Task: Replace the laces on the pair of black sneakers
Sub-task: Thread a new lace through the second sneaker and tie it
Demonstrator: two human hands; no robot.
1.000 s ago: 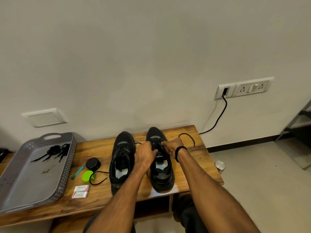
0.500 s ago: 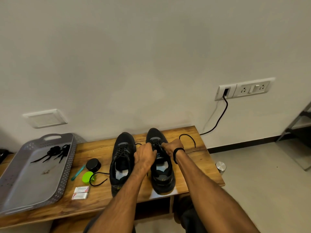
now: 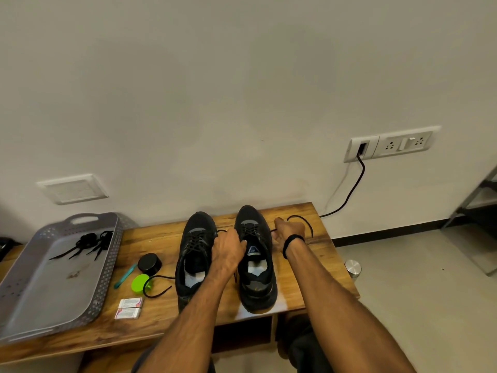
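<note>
Change since half a second ago: I see my right hand [image 3: 289, 231] has left the laces of the right black sneaker [image 3: 255, 258] and swung out to that shoe's right side, over the wooden bench top [image 3: 161, 317].
Right hand state: fingers reach forward toward the loose black lace [image 3: 305, 220] looped on the wood; I cannot tell whether they pinch it. A black band sits on the wrist.
Left hand state: my left hand [image 3: 228, 250] stays between the shoes, fingers curled onto the near laces and tongue edge of the right sneaker; what it pinches is hidden.
Unchanged: both sneakers and the small items sit where they were.
Sneakers, count two: the left black sneaker [image 3: 196, 254] and the right one stand side by side mid-bench, toes toward the wall, both showing laces across the eyelets.
Loose lace ends, count two: one by my right hand, another curling black lace end [image 3: 157, 288] left of the left sneaker.
Old laces: two black lace bundles [image 3: 91, 242] lie in the grey perforated plastic tray [image 3: 105, 278] at the bench's left end.
Small items: one black round lid [image 3: 149, 263], one lime green cap [image 3: 139, 284], one teal pen-like stick [image 3: 125, 275], two small white boxes [image 3: 129, 308].
</note>
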